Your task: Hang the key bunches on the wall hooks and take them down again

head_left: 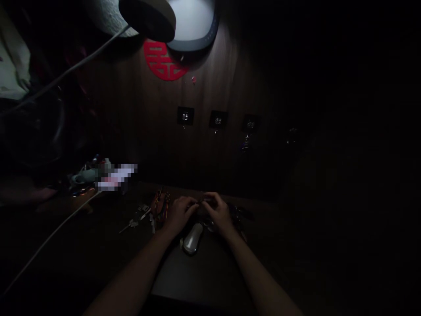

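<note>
My left hand [183, 211] and my right hand [217, 213] meet at the back of a dark surface [190, 274], fingertips pinched close together. Something small and dark seems to be between them, too dim to name. Just below, between my wrists, lies a rounded silver-grey object [193, 239] narrowed at its middle, perhaps a key fob. To the left of my left hand is a bunch of keys [133, 223] beside a brown item with a colourful braided cord [161, 206]. Dark objects [241, 213] lie right of my right hand, hard to make out.
Square black hooks [218, 118] line the dark wooden panel behind, and keys [246, 144] hang from one. Above are a red paper cutout [164, 66] and a pale rounded object [192, 24]. A white cable [52, 235] crosses the left side. The right side is nearly black.
</note>
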{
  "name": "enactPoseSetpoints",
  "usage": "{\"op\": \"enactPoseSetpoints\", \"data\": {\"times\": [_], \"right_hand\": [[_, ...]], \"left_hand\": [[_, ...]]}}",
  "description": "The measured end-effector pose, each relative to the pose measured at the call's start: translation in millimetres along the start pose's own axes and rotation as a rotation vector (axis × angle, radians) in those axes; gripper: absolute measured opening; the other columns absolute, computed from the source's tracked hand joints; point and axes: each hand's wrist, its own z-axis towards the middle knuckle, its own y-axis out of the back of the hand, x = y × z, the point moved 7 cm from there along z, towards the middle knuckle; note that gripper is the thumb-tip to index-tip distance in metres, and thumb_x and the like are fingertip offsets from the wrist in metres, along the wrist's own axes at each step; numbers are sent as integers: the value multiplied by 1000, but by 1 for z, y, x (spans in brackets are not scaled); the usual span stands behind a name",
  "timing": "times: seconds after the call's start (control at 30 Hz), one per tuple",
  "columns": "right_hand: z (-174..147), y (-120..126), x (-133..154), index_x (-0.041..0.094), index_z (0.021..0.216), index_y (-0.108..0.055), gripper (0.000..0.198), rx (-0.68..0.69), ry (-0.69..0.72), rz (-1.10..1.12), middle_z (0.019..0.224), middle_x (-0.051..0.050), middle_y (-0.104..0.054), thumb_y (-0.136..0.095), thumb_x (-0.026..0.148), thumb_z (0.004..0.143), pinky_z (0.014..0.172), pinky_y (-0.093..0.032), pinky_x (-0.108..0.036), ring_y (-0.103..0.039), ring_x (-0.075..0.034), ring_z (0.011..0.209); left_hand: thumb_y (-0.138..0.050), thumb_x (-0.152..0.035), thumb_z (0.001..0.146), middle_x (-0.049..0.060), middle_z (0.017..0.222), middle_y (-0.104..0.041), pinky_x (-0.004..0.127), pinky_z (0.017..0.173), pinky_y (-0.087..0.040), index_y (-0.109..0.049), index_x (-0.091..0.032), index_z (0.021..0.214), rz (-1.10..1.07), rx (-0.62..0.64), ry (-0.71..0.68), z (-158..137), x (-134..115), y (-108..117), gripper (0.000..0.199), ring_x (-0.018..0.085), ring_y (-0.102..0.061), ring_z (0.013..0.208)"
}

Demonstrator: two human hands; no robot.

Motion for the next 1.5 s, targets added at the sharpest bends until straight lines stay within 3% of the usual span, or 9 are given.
{"op": "enactPoseSetpoints", "data": {"times": [0.2,0.4,0.53,0.7,1.07,1.27,1.5], "right_hand": [[0,-5,-8,21,76,-64,18,-18,-86,135,80,-2,-67,-60,37,72,74,-47,-31,-62,-19,79],[0,-3,-12,20,75,-63,20,-56,-126,127,76,-1,-65,-61,39,70,70,-47,-29,-61,-18,77],[4,6,-11,21,80,-55,20,-102,-156,293,74,0,-66,-58,40,73,65,-48,-27,-62,-17,71],[15,28,-9,23,87,-44,25,-195,-143,449,69,-1,-67,-52,44,78,63,-50,-29,-65,-17,66],[58,95,0,22,89,-46,24,-454,-105,498,63,6,-59,-57,33,71,52,-51,-24,-61,-11,59],[99,129,34,22,90,-46,22,-500,-12,500,66,7,-60,-55,23,69,54,-52,-22,-61,-9,63],[132,139,60,22,89,-44,18,-482,20,470,63,8,-59,-52,21,72,45,-45,-16,-59,-8,54]], "left_hand": [[-50,-34,83,2,85,-67,30,78,-43,-65,-22,86,-76,-27,35,1,-2,4,20,16,-60,82],[-49,-37,82,2,82,-68,30,76,-43,-65,-21,81,-44,-5,53,2,0,1,23,18,-60,81],[-46,-40,84,2,86,-68,32,79,-43,-65,-23,84,-56,18,44,1,-1,-1,26,19,-60,86],[-40,-37,85,3,88,-68,33,81,-44,-62,-23,88,-64,-15,54,2,3,2,26,19,-60,87],[-38,-37,86,2,90,-68,30,79,-45,-59,-23,88,-99,3,80,2,8,0,26,19,-62,89],[-39,-36,84,2,89,-69,28,76,-46,-60,-24,87,-119,27,88,1,5,1,24,18,-63,88],[-38,-38,84,3,85,-68,27,74,-45,-59,-22,87,-127,44,99,1,6,-1,27,19,-63,84]]}}
